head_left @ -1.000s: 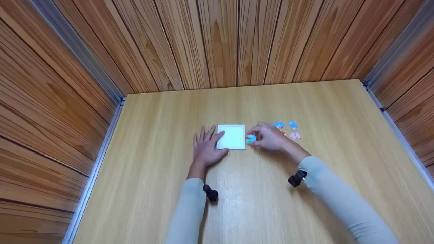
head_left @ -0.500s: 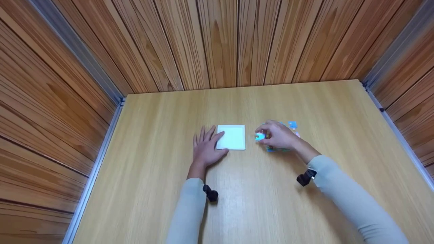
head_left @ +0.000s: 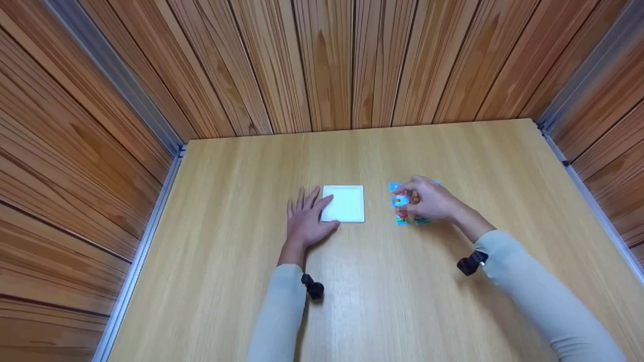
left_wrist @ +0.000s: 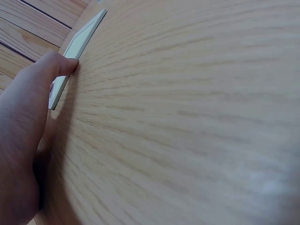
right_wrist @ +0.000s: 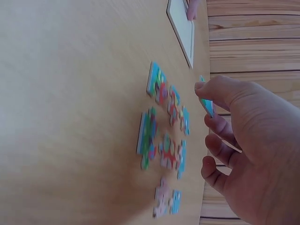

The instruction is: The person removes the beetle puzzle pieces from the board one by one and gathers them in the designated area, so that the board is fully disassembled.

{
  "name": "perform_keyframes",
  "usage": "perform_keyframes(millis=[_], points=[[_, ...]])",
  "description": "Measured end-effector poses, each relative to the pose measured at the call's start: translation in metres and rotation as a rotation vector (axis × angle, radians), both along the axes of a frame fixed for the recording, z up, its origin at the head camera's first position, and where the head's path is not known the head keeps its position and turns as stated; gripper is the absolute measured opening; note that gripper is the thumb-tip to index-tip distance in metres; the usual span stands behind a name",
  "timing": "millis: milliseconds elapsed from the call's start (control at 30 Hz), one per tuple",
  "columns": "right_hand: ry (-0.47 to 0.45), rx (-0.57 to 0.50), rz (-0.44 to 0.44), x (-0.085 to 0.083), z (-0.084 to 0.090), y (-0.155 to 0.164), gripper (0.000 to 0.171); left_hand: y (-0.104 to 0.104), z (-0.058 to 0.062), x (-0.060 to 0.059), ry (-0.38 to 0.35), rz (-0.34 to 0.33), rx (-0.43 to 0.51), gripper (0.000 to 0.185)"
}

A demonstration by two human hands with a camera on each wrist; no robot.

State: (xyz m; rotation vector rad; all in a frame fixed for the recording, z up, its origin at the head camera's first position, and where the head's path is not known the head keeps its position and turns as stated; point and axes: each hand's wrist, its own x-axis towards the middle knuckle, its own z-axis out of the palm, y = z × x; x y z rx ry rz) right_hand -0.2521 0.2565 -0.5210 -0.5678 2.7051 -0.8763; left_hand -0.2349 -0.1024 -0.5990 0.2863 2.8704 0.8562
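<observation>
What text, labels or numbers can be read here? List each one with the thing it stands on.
None can be read.
White tray: plain, no print.
Puzzle pieces on the table: coloured pictures only, too blurred to show any lettering.
Blue piece pinched in the right hand: no legible marks.
Left hand rests at the tray's edge.

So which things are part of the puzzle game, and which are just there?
In use:
right hand
blue puzzle piece it pinches
loose puzzle pieces
white tray
left hand touching the tray

Just there:
wooden table
plank walls
</observation>
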Motion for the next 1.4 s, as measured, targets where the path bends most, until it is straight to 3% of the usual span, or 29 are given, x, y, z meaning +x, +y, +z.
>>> perform_keyframes(millis=[600, 833, 1400], points=[[0.056, 0.032, -0.03, 0.006, 0.006, 0.053, 0.041, -0.001, -0.001, -0.001, 0.003, -0.005, -0.006, 0.084], [0.003, 0.043, -0.058, 0.011, 0.007, 0.066, 0.04, -0.001, -0.001, 0.0, -0.001, -0.004, 0.0, 0.084], [-0.023, 0.044, -0.057, 0.021, -0.003, 0.085, 0.035, 0.0, 0.001, 0.001, -0.006, 0.001, 0.017, 0.084]])
